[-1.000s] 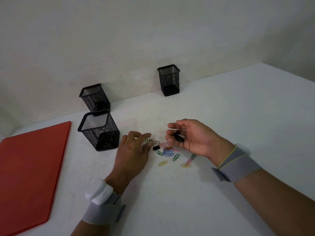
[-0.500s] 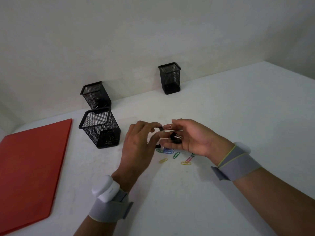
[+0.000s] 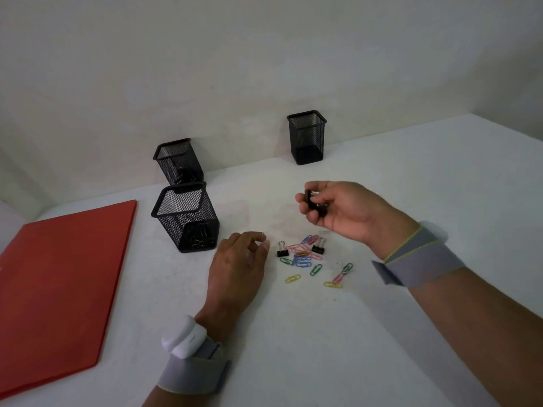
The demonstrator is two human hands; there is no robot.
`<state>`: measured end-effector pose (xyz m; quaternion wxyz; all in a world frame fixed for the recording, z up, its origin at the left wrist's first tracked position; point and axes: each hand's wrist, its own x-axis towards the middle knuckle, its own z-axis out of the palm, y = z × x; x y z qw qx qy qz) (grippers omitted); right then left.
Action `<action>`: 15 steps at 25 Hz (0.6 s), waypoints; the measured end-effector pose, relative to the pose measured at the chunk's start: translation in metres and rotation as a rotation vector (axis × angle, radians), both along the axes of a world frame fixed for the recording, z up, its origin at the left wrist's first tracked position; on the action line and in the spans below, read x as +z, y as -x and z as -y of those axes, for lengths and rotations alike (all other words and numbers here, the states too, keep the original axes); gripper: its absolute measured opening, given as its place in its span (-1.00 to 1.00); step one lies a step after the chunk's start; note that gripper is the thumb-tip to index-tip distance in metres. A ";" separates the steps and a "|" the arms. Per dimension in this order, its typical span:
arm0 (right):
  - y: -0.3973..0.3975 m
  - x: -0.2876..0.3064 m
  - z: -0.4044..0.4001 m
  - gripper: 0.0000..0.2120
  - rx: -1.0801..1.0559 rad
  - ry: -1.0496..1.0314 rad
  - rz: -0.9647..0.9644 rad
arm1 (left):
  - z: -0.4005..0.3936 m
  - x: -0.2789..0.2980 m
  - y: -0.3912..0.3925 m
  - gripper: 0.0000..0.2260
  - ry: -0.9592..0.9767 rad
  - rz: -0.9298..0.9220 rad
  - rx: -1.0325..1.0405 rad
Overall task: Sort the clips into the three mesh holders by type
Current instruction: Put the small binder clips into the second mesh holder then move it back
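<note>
- Head view: a loose heap of coloured paper clips (image 3: pixel 305 258) lies on the white table (image 3: pixel 411 177), between the two hands; two black binder clips (image 3: pixel 282 252) sit at its 9 and 1 o'clock edges.
- Right hand (image 3: pixel 338 208), raised at 12 o'clock from the heap, has its fingers curled around several black binder clips (image 3: pixel 313 201).
- Left hand (image 3: pixel 239 259), at 9 o'clock from the heap, rests palm down with thumb and forefinger narrowed together; whether they pinch anything cannot be told.
- Nearest mesh holder (image 3: pixel 186 215), at 10 o'clock from the left hand, contains clips; a second holder (image 3: pixel 177 161) stands just behind it; the third holder (image 3: pixel 307 136) stands well apart at 12 o'clock.
- A red board (image 3: pixel 58 277) lies at the table's 9 o'clock side.
- Grey wristbands (image 3: pixel 423 254) wrap both wrists.
</note>
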<state>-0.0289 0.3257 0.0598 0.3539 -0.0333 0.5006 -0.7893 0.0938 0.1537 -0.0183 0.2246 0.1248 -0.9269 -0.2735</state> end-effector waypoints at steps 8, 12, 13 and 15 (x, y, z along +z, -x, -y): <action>-0.018 0.072 0.118 -0.90 0.247 -0.286 -0.673 | 0.001 -0.001 0.000 -0.83 0.005 -0.013 -0.034; -0.030 0.076 0.166 -0.83 0.369 -0.532 -1.002 | -0.001 -0.001 0.000 -0.83 -0.010 -0.037 -0.019; -0.031 0.075 0.173 -0.78 0.421 -0.596 -1.056 | -0.001 -0.001 0.000 -0.83 -0.004 -0.039 -0.017; -0.033 0.073 0.185 -0.69 0.538 -0.730 -1.147 | -0.001 -0.001 0.001 -0.83 -0.001 -0.043 -0.020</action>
